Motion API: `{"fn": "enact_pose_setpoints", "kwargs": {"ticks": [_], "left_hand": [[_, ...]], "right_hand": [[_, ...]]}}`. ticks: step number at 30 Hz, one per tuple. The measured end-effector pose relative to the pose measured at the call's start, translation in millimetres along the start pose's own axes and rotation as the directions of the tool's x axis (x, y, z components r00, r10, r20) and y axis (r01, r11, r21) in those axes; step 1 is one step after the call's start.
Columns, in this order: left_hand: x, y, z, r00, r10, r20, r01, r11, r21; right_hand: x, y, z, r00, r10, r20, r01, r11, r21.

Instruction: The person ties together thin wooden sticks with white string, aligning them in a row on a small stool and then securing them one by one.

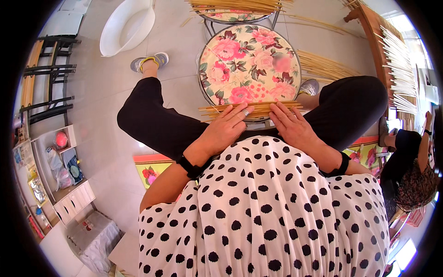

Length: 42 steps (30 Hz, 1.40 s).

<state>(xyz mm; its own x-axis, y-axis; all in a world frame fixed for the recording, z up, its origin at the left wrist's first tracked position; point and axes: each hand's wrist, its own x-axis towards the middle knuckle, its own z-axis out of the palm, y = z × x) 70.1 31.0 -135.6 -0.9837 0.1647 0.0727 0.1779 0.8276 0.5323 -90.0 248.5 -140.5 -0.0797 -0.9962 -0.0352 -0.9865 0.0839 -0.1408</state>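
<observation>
Both hands rest on a row of thin yellow-brown sticks (261,110) lying crosswise at the near edge of a round table (249,64) with a floral top. My left hand (225,130), with a ring on one finger, lies flat over the left part of the row, its fingers stretched out. Over the right part lies my right hand (295,128), also flat with straight fingers. The sticks stick out past both hands. Neither hand is wrapped round them, and the undersides of my fingers are hidden.
Another round table (217,17) beyond bears more sticks (235,5). Long sticks (325,66) lie on the floor at right, near a wooden rack with pale sticks (399,69). A white tub (127,30) stands far left. Another person (410,161) is at the right edge.
</observation>
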Motion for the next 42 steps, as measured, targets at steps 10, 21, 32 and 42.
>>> {"fn": "enact_pose_setpoints", "kwargs": {"ticks": [10, 21, 32, 42], "left_hand": [[22.0, -23.6, -8.7, 0.996, -0.026, -0.089, 0.029, 0.999, 0.034], [41.3, -33.7, -82.6, 0.968, -0.160, -0.194, 0.180, 0.980, 0.089], [61.0, -24.0, -227.7, 0.629, -0.330, -0.704, 0.025, 0.913, -0.407], [99.0, -56.3, -96.7, 0.977, -0.212, -0.010, 0.212, 0.973, 0.087]], "right_hand": [[37.3, 20.3, -33.7, 0.998, 0.019, 0.063, -0.018, 1.000, -0.015], [50.2, 34.1, -46.0, 0.991, -0.025, 0.133, 0.020, 0.999, 0.040], [89.0, 60.5, -79.1, 0.999, -0.007, 0.046, -0.002, 0.981, 0.196], [153.3, 110.4, -96.7, 0.959, 0.242, -0.148, -0.156, 0.884, 0.440]]}}
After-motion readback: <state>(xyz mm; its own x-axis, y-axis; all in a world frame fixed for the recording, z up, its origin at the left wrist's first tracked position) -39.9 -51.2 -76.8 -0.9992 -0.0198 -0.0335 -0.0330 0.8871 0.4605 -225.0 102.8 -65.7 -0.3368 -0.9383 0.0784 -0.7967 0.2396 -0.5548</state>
